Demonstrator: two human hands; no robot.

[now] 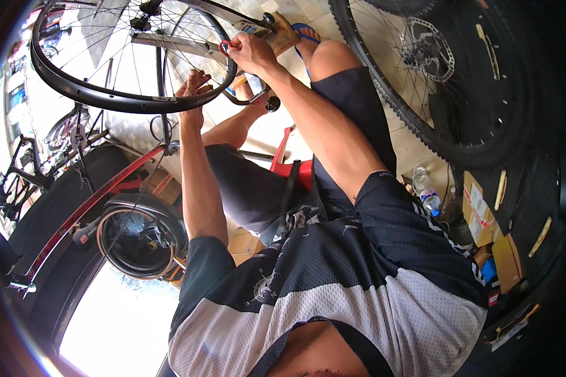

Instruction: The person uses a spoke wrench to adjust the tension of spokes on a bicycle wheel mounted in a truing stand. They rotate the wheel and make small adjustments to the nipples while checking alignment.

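Observation:
A black bicycle wheel [107, 95] without a tyre stands in front of me at the upper left, its thin spokes running to a black hub [146, 19]. Silver arms of a wheel truing stand [215, 14] reach along it. My right hand [253, 55] is closed on a small red spoke wrench [224, 47] at the right side of the rim. Inside the near part of the rim, my left hand [194, 89] has its fingers curled and pinched at a spoke; the fingertips are partly hidden among the spokes.
A large tyred wheel with a disc rotor [427, 50] stands at right. Below it are a plastic bottle [426, 191] and cardboard boxes [478, 210]. A red frame tube [94, 204], tyred wheels [138, 242] and a black bike frame [28, 169] are at left. Between my legs is something red [292, 169].

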